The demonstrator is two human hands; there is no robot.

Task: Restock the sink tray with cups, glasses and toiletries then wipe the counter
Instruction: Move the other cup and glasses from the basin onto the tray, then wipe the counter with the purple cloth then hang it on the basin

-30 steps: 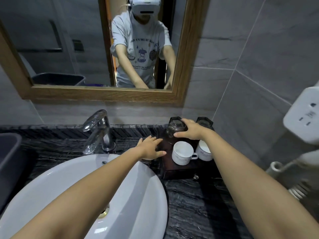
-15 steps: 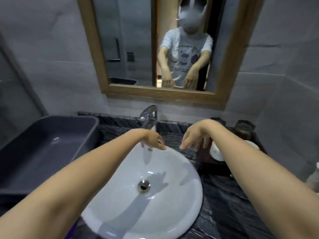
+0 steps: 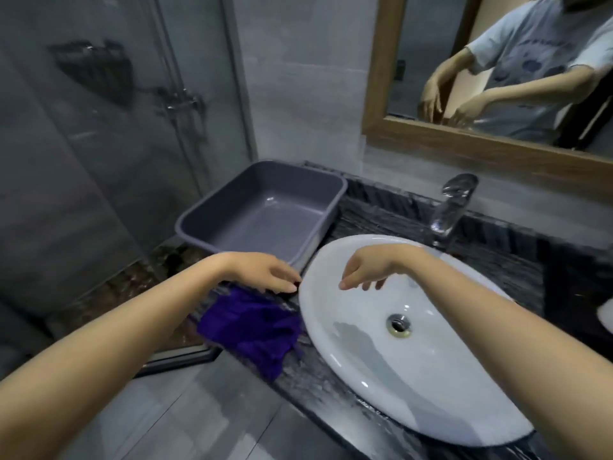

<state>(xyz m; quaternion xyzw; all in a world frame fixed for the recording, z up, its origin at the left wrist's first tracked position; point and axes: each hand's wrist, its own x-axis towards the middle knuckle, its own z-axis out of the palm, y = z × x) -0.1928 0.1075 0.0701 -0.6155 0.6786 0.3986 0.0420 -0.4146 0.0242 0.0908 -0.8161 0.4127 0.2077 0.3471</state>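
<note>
A purple cloth lies crumpled on the dark marble counter, left of the white basin. My left hand hovers just above the cloth's far edge, fingers apart and holding nothing. Over the basin's left rim hangs my right hand, fingers loosely spread and empty. Only a sliver of a white cup shows at the far right edge; the tray itself is out of view.
An empty grey plastic tub stands on the counter behind the cloth. A chrome tap rises behind the basin. A wood-framed mirror hangs above. A glass shower screen closes off the left side.
The view has swung left, away from the tray with cups and glasses. Both hands left the tray and crossed over the basin; my left hand now sits above the purple cloth.
</note>
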